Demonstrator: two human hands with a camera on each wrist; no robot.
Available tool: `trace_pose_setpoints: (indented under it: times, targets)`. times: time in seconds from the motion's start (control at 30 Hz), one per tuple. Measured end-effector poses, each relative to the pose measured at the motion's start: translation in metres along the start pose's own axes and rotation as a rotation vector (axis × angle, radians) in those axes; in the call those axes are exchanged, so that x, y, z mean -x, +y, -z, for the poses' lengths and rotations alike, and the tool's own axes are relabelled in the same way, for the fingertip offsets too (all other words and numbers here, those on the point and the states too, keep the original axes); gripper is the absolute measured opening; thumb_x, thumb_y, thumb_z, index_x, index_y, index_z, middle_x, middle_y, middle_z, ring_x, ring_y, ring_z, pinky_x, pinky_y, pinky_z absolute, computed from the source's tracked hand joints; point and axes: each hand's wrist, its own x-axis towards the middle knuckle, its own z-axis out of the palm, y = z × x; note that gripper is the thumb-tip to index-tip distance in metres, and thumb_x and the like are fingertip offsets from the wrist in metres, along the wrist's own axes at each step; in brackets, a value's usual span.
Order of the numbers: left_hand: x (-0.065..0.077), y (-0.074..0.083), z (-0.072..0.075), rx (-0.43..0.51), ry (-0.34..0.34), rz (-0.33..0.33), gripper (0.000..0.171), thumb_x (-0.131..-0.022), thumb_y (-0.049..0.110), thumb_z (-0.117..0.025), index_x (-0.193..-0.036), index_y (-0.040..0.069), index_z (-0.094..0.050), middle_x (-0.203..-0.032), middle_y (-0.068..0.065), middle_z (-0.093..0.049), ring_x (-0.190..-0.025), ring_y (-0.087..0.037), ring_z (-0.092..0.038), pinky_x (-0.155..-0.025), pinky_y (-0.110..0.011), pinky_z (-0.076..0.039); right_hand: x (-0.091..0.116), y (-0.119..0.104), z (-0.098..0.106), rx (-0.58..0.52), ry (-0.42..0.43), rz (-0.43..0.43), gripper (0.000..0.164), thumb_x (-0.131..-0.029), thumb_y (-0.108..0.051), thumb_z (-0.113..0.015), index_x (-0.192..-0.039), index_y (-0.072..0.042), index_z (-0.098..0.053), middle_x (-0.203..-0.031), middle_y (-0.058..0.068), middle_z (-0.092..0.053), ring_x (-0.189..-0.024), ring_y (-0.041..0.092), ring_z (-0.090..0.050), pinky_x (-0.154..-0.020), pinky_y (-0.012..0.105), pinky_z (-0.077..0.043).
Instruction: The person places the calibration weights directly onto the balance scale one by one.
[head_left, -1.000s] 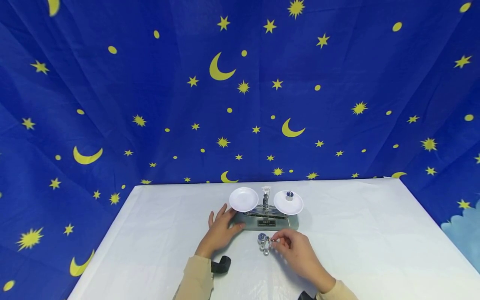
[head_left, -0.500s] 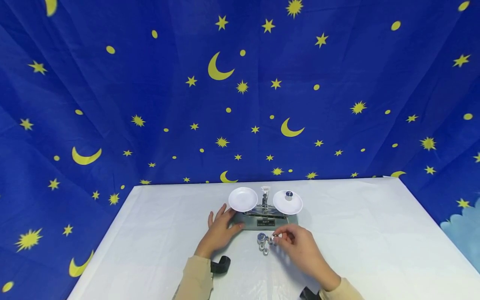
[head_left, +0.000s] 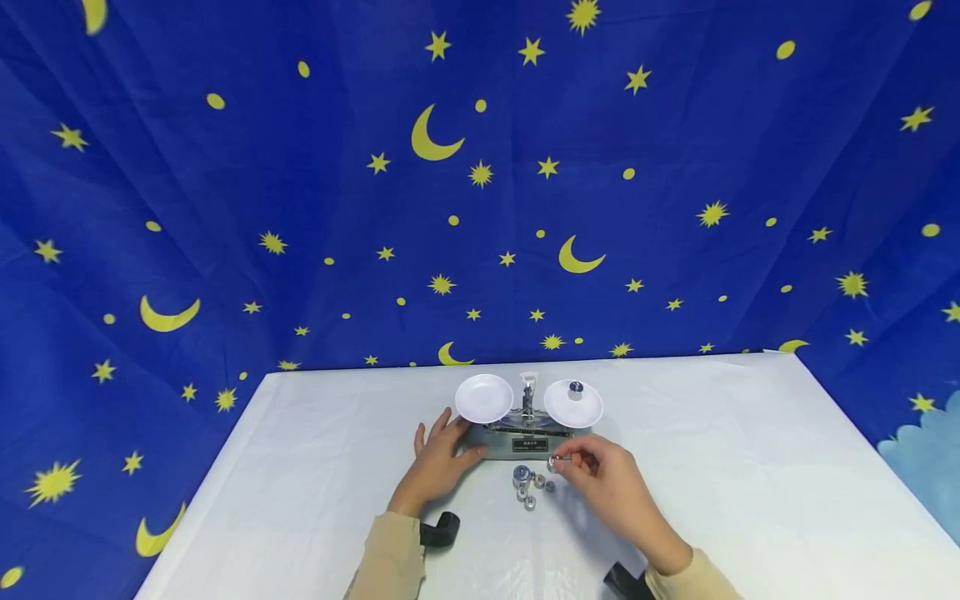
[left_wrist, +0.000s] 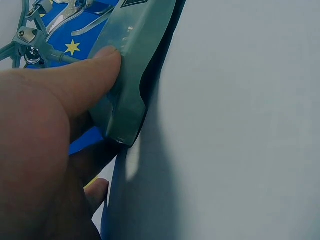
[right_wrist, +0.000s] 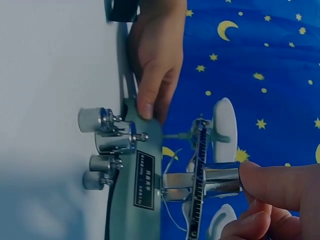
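Observation:
A green-grey balance scale (head_left: 495, 450) with two white pans stands on the table. My left hand (head_left: 435, 462) steadies the left end of its base, thumb (left_wrist: 102, 65) on the front and fingers around the end. Between thumb and fingertips, my right hand (head_left: 606, 482) pinches a shiny metal weight (right_wrist: 222, 179), held just in front of the base's right part. Another knobbed weight (head_left: 575, 391) stands on the right pan (head_left: 562, 414); the left pan (head_left: 483, 398) holds nothing. Several metal weights (head_left: 522, 476) of different sizes cluster on the table before the base.
White cloth covers the table (head_left: 750, 483). A blue curtain (head_left: 337, 192) with yellow stars and moons hangs behind it. Black wrist mounts (head_left: 441, 530) sit at both of my sleeves.
My right hand has lifted a weight from the cluster and carried it slightly up and right toward the scale. The left hand stays on the base.

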Motion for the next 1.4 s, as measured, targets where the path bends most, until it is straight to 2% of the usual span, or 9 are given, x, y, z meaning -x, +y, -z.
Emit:
trace_pose_setpoints:
  times: [0.97, 1.4]
  targets:
    - [0.000, -0.002, -0.001, 0.001, 0.005, -0.001, 0.064, -0.096, 0.040, -0.066, -0.146, 0.004, -0.051, -0.151, -0.013, -0.050, -0.150, -0.041, -0.021, -0.115, -0.068, 0.006, -0.012, -0.006, 0.019, -0.033, 0.097, 0.008, 0.010, -0.087, -0.007, -0.078, -0.096, -0.008, -0.075, -0.077, 0.001, -0.057, -0.067, 0.012, -0.049, -0.056, 0.020, -0.043]
    - [0.000, -0.002, -0.001, 0.004, 0.009, -0.003, 0.064, -0.095, 0.039, -0.066, -0.146, 0.003, -0.051, -0.150, -0.013, -0.050, -0.150, -0.042, -0.021, -0.115, -0.069, 0.005, -0.019, -0.001, 0.023, -0.035, 0.179, 0.087, 0.009, -0.088, -0.005, -0.076, -0.097, -0.007, -0.075, -0.078, 0.002, -0.057, -0.067, 0.012, -0.049, -0.057, 0.020, -0.042]
